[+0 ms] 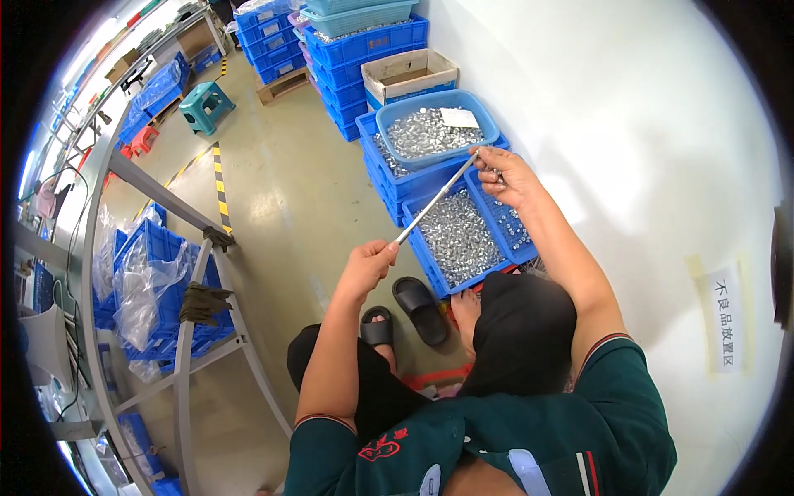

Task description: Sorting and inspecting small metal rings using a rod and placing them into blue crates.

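Note:
A thin silver metal rod [438,197] slants up to the right between my two hands, above a blue crate [432,277] of small shiny metal parts [457,234]. My left hand [370,269] is closed around the rod's lower end. At its upper end, my right hand [506,175] pinches with thumb and forefinger, close against the tip. Some small shiny pieces show among the curled fingers of that hand; their exact kind is too small to make out. A narrower blue tray [494,217] with a few similar parts lies under my right wrist.
Beyond stands a light-blue basin [385,132] of metal parts with a white card [460,118]. Stacked blue crates [339,83] and a cardboard box [451,68] are behind it. A white wall [628,165] rises on my right, a grey metal frame [178,194] on my left. Dark slippers [420,311] are below.

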Demonstrator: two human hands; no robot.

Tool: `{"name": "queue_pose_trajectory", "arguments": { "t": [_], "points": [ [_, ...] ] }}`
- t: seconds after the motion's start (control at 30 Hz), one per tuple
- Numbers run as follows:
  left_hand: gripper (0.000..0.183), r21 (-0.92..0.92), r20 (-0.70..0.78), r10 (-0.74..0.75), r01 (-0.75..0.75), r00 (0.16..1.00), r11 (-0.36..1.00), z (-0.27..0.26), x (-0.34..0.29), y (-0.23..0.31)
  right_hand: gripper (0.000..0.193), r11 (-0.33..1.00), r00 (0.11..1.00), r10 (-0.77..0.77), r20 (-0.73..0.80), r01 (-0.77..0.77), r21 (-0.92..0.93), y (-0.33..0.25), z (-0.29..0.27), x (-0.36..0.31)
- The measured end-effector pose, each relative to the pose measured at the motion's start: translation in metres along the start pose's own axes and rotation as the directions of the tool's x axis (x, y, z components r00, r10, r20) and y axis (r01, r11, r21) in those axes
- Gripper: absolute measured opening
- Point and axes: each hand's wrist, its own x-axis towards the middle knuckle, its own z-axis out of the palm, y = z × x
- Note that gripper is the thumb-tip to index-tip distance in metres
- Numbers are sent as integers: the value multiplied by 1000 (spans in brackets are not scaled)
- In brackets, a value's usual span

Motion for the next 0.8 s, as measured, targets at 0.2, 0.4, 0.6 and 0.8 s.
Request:
{"name": "queue_pose_trajectory", "arguments": {
  "t": [0.2, 0.4, 0.6, 0.8],
  "points": [
    [30, -16, 8, -5, 5, 1000, 1000, -3, -1, 0, 18, 981, 994, -53, -94, 34, -194, 1, 3, 5],
    [30, -192, 137, -105, 130, 985, 973, 1, -1, -7, 16, 991, 999, -45, 14, 46, -126, -1, 7, 4],
    [32, -285, 206, -161, 217, 965, 934, 25, -3, -18, 17, 986, 998, -3, -70, -9, -168, 10, -7, 9],
    [33, -283, 126, -166, 196, 978, 939, 32, -3, -26, 17, 993, 998, 18, -60, -25, -119, 20, -9, 15]
  ]
}}
